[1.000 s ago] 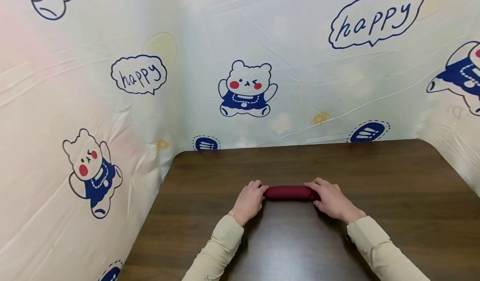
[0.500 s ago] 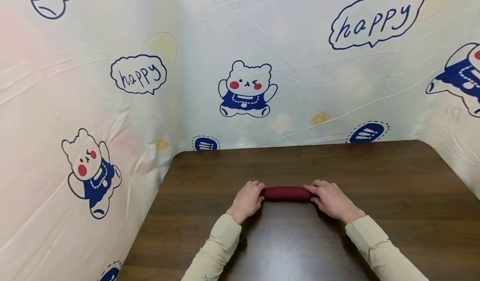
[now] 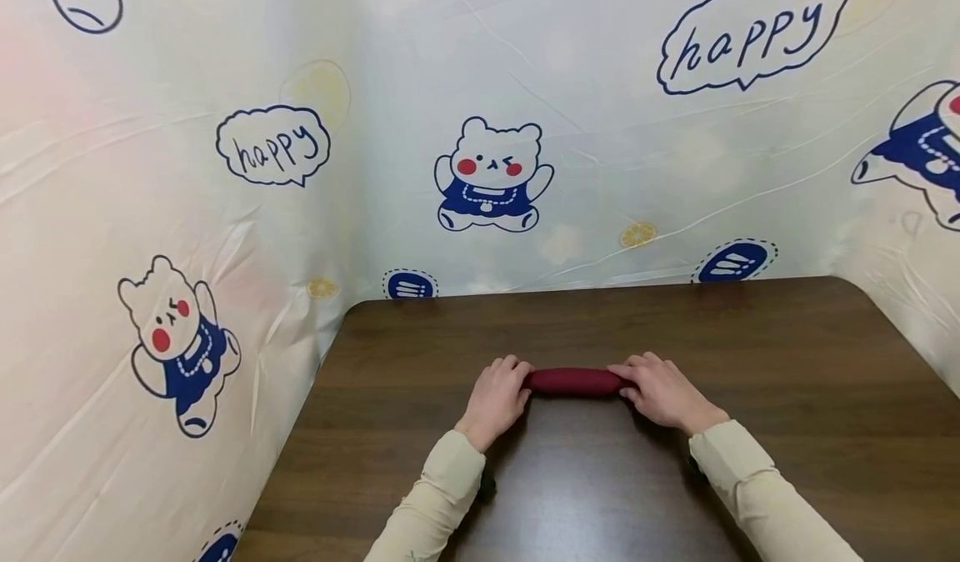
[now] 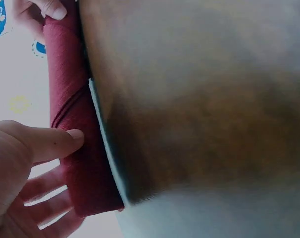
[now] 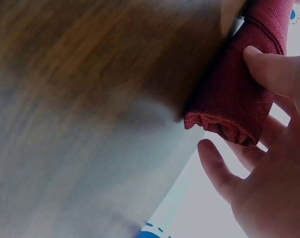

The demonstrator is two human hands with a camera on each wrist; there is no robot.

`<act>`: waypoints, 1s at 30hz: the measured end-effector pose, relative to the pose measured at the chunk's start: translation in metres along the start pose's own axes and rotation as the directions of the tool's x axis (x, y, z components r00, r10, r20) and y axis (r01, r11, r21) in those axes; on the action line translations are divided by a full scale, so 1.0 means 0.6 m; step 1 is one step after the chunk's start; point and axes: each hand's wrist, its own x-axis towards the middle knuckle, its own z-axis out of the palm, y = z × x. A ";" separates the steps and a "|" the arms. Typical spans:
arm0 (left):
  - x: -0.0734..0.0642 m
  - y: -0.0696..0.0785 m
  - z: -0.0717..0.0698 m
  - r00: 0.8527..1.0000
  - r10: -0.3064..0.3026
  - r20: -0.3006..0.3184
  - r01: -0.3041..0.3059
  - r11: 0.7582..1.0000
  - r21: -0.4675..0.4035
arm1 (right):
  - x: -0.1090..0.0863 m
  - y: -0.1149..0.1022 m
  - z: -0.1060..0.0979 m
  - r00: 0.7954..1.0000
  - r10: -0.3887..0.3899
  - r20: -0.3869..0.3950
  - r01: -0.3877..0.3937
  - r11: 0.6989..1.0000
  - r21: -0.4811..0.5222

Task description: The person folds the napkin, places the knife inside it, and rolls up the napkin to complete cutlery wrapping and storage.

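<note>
A dark red cloth (image 3: 576,382), wound into a tight roll, lies crosswise on the wooden table. At its left end my left hand (image 3: 495,399) holds it. My right hand (image 3: 663,388) holds the opposite end. The left wrist view shows the left thumb (image 4: 66,141) on the near side of the roll, fingers behind it, and slanting folds across the fabric. Seen from the right wrist, the right thumb (image 5: 261,67) presses the near side while other fingers reach around the back. Gathered layers show at that open end of the rolled cloth (image 5: 224,126).
The brown table (image 3: 585,479) has rounded far corners. A pale curtain (image 3: 585,112) printed with bears and "happy" bubbles hangs behind it and along both sides. Light sleeves (image 3: 453,470) cover both forearms.
The right hand has shifted slightly left along the roll since a second ago, and the roll's visible middle sits a little further left. Both hands keep their hold; the head view tilts slightly.
</note>
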 end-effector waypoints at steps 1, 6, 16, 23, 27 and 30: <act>0.001 0.000 -0.001 1.000 -0.001 -0.001 0.001 1.000 0.000 | 0.000 -0.001 -0.001 1.000 0.006 0.005 -0.006 1.000 0.008; 0.002 0.003 -0.004 0.999 -0.024 0.034 0.024 1.000 -0.009 | -0.004 -0.002 0.004 1.000 0.013 -0.001 -0.013 1.000 0.006; 0.010 0.002 -0.002 0.994 -0.056 0.090 0.059 0.998 -0.029 | -0.002 0.002 0.012 0.978 -0.122 -0.171 0.115 0.992 -0.053; 0.012 -0.001 -0.001 0.995 -0.052 0.089 0.056 0.997 -0.046 | 0.003 0.008 0.009 0.983 -0.113 -0.142 0.102 0.992 -0.080; 0.009 -0.002 0.002 0.995 -0.044 0.085 0.049 0.997 -0.051 | 0.005 0.012 0.010 0.989 -0.089 -0.118 0.083 0.995 -0.057; 0.007 -0.003 0.002 0.996 -0.038 0.075 0.042 0.998 -0.053 | 0.006 0.012 0.011 0.993 -0.066 -0.102 0.063 0.998 -0.026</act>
